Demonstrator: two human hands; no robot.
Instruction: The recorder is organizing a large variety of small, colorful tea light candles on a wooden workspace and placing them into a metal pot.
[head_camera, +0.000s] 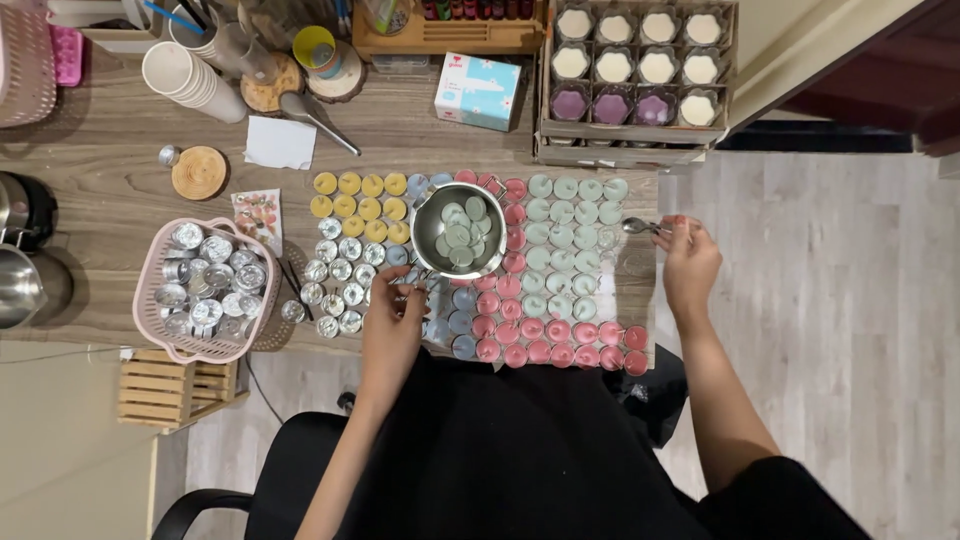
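Step in hand, by my reading: spooning wax discs. Right hand (688, 262) is pinching a small metal spoon (640, 227) over pale green tealights (570, 245); left hand (392, 325) is closing fingers on the round steel pot (459, 230)'s handle. Next move is calling for steady pot support.

yellow tealights (360, 208) | pale green tealights (566, 240) | pink tealights (560, 340) | pink basket (160, 330) | light blue box (478, 90)

Open bench (90, 170) shows at left centre of the frame, bare wood between the cup stack (190, 75) and pink basket (205, 285). Middle is packed: tealight rows (560, 260) edge to edge, steel bowl (458, 230) standing tall among them. Upper right, the candle crate (630, 140) walls things off.
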